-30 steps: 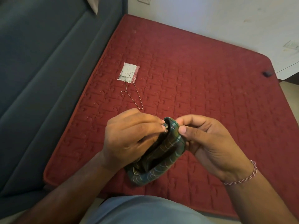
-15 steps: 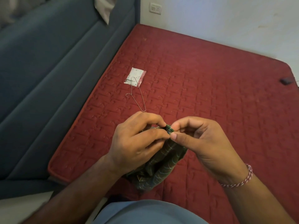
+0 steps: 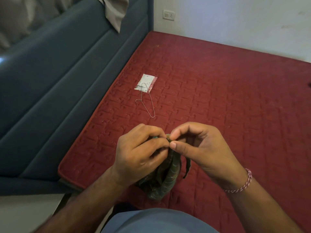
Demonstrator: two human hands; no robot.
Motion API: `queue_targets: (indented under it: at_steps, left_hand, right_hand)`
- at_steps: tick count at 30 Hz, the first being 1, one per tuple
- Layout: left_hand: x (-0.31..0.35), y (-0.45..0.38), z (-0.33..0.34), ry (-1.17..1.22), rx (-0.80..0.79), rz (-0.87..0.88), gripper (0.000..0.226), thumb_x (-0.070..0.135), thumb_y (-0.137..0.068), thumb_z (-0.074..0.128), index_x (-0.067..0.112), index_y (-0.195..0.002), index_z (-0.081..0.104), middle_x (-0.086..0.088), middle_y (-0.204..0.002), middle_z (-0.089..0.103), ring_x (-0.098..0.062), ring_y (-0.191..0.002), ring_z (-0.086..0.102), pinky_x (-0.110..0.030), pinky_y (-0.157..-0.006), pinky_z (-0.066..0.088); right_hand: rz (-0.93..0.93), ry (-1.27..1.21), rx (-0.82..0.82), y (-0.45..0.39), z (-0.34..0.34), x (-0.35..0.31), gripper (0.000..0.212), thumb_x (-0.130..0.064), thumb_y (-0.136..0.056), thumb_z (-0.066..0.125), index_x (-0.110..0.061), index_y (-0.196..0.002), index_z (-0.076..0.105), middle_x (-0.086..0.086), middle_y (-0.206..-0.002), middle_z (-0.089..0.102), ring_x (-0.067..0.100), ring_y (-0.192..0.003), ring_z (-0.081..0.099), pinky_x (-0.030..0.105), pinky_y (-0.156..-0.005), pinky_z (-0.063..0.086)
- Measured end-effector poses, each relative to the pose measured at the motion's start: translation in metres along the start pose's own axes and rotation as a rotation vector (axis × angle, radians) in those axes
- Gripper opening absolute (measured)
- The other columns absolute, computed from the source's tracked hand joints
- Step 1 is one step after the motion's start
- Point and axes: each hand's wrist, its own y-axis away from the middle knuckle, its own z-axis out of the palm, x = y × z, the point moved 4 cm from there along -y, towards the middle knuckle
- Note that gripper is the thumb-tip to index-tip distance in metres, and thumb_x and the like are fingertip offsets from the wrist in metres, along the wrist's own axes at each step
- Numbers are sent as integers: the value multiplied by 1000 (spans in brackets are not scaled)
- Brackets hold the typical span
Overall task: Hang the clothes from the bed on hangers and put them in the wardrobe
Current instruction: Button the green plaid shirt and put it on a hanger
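A dark green patterned garment (image 3: 165,179) hangs bunched between my two hands above the red quilted mattress (image 3: 227,106). My left hand (image 3: 140,153) pinches its top edge with fingers curled. Right beside it, my right hand (image 3: 198,148) pinches the same edge between thumb and forefinger, and a narrow green strip dangles below that hand. A thin wire hanger (image 3: 145,102) lies flat on the mattress beyond my hands, apart from them. The wardrobe is out of view.
A small white and red packet (image 3: 146,83) lies under the hanger's far end. A blue padded headboard (image 3: 58,89) runs along the left, with grey cloth (image 3: 116,10) draped over its top. A white wall with a socket (image 3: 168,15) stands behind the bed.
My hands have drawn close together at the garment's top edge, bunching the cloth narrower below them. The view has tilted up, showing more headboard and wall.
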Motion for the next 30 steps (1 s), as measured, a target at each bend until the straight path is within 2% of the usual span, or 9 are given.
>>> queue_targets:
  at_steps: [2, 6, 9, 13, 15, 19, 21, 26, 30]
  left_hand:
    - [3, 2, 1, -10, 9, -4, 6, 4, -84, 83, 3, -79, 81, -9, -93, 74, -23, -71, 67, -37, -60, 52]
    - [5, 4, 6, 5, -29, -7, 4, 4, -83, 83, 4, -80, 80, -8, -105, 76, -23, -79, 69, -37, -65, 53]
    - [3, 3, 9, 69, -103, -57, 4, 4, -84, 82, 6, -84, 79, -4, -104, 75, -19, -88, 71, -38, -71, 54]
    - [-4, 1, 12, 199, -191, -192, 6, 8, -83, 84, 9, -86, 79, 1, -99, 74, -11, -93, 71, -34, -77, 58]
    - [-6, 3, 13, 230, -223, -278, 12, 5, -79, 86, 11, -85, 77, 5, -96, 73, -10, -90, 71, -34, -76, 59]
    - [-16, 8, 20, 300, -291, -632, 36, 4, -74, 90, 23, -102, 77, 8, -92, 74, -16, -84, 73, -31, -76, 59]
    - [-19, 10, 24, 310, -302, -689, 29, 9, -76, 91, 25, -97, 80, 7, -89, 74, -17, -83, 72, -29, -75, 58]
    - [-18, 12, 26, 286, -296, -735, 18, 9, -77, 89, 21, -84, 79, 11, -83, 74, -13, -79, 72, -18, -71, 52]
    - [-19, 15, 27, 370, -239, -833, 14, 8, -78, 88, 17, -77, 77, 2, -77, 75, -12, -69, 70, -27, -64, 55]
  right_hand:
    - [-8, 27, -31, 2, -1, 2, 19, -5, -83, 84, -10, -98, 73, 33, -90, 66, 33, -79, 62, 65, -78, 53]
    - [-91, 154, -61, 4, -6, 1, 21, -3, -85, 81, -16, -98, 71, 15, -88, 69, 26, -75, 62, 51, -70, 56]
    - [-103, 165, -64, 2, -11, 1, 21, -3, -83, 82, -17, -96, 71, 8, -84, 69, 25, -72, 62, 43, -67, 54]
    - [-145, 320, -68, 1, -15, 3, 25, -4, -83, 84, -23, -92, 71, 1, -82, 69, 25, -70, 64, 35, -65, 55]
    - [-171, 406, -87, 1, -13, 4, 25, -6, -83, 82, -26, -92, 70, -5, -85, 70, 14, -73, 65, 29, -68, 53]
    - [-291, 642, -18, 2, -11, 1, 26, -7, -80, 83, -27, -91, 70, -15, -91, 69, 8, -88, 67, 14, -76, 46]
    - [-364, 737, 25, 2, -10, -2, 24, -8, -81, 83, -26, -91, 69, -19, -90, 67, 3, -89, 66, 10, -77, 44]
    - [-527, 832, 63, 7, -4, 0, 22, 0, -84, 74, -20, -92, 70, -11, -89, 65, 6, -85, 65, 21, -73, 51]
    - [-642, 857, 118, 11, 2, 2, 23, 9, -81, 73, -13, -87, 69, -8, -86, 63, 9, -83, 61, 19, -76, 48]
